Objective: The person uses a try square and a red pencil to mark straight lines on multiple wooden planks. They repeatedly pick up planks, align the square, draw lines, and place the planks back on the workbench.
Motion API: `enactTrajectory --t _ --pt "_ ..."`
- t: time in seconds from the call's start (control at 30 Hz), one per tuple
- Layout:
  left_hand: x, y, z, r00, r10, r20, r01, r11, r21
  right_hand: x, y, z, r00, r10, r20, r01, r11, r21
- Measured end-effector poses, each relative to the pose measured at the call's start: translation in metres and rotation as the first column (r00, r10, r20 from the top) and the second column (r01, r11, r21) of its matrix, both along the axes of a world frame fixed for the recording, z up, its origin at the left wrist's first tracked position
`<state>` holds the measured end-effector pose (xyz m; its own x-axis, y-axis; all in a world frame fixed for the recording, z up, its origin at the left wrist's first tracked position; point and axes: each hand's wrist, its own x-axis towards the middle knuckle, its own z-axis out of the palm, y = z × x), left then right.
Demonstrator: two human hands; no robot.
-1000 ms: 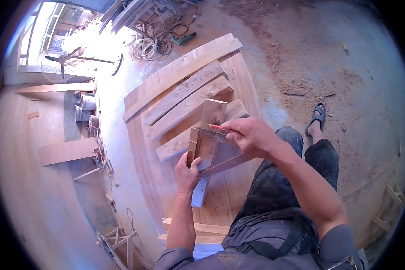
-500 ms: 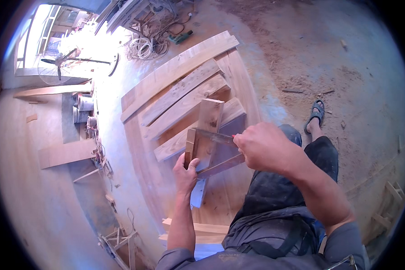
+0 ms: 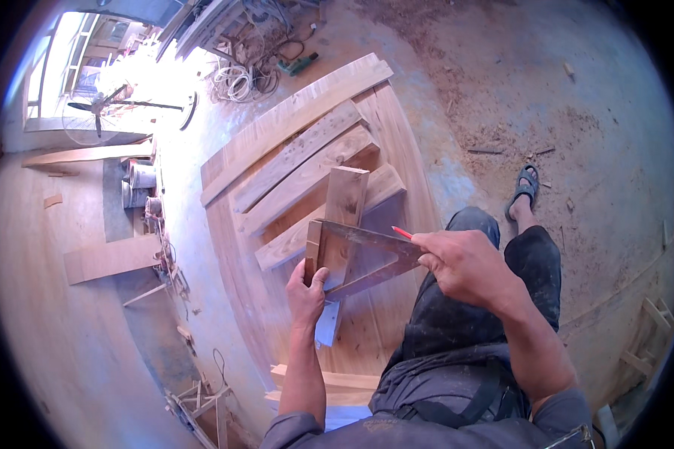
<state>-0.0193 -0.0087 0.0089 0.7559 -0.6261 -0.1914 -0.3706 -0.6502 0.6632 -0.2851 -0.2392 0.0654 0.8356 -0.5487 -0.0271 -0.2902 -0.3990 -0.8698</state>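
My left hand (image 3: 305, 295) is closed around the thick wooden stock (image 3: 314, 247) of a triangular carpenter's square, thumb on the near side. The dark thin blade (image 3: 367, 238) of the square lies across a wooden board (image 3: 345, 196), its far corner reaching toward my right hand. My right hand (image 3: 464, 266) is closed with a red pencil (image 3: 402, 233) jutting from its fingers, point to the left. Its thumb is close to the square's corner; whether it touches cannot be made out. Under the board lie several thick planks (image 3: 314, 179).
The planks rest on a wide wooden panel (image 3: 240, 254). Beyond it are coiled cables (image 3: 236, 82) and a green power tool (image 3: 298, 64). A standing fan (image 3: 97, 108) and buckets (image 3: 141, 176) are at the left. My sandalled foot (image 3: 526, 191) is on the dusty floor at the right.
My right hand has moved right and slightly down from the blade toward the square's corner, uncovering more of the pencil and blade. My left hand still grips the stock.
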Motion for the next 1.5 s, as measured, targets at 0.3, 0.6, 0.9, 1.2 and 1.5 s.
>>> enactTrajectory --t 0.3,0.6,0.9,1.2,1.5 --pt "0.002 -0.044 0.011 0.999 -0.02 0.03 0.018 0.999 0.037 -0.002 -0.007 0.008 0.99 -0.117 0.08 0.11 0.99 0.084" --pt "0.008 -0.039 0.0 0.998 -0.043 0.051 0.042 0.999 0.008 -0.005 -0.007 -0.001 0.985 -0.136 0.107 0.129 0.989 0.069" --pt "0.005 -0.042 0.005 0.999 -0.025 0.048 0.024 1.0 0.018 -0.003 -0.007 -0.009 0.966 -0.172 0.192 0.159 0.984 0.082" --pt "0.002 -0.044 0.006 0.998 -0.01 0.059 0.009 1.0 0.01 -0.005 -0.01 -0.005 0.969 -0.182 0.164 0.161 0.978 0.132" --pt "0.005 -0.041 0.004 0.996 -0.016 0.085 0.012 0.999 0.04 0.026 -0.027 -0.015 0.975 -0.117 0.189 0.068 0.966 0.251"
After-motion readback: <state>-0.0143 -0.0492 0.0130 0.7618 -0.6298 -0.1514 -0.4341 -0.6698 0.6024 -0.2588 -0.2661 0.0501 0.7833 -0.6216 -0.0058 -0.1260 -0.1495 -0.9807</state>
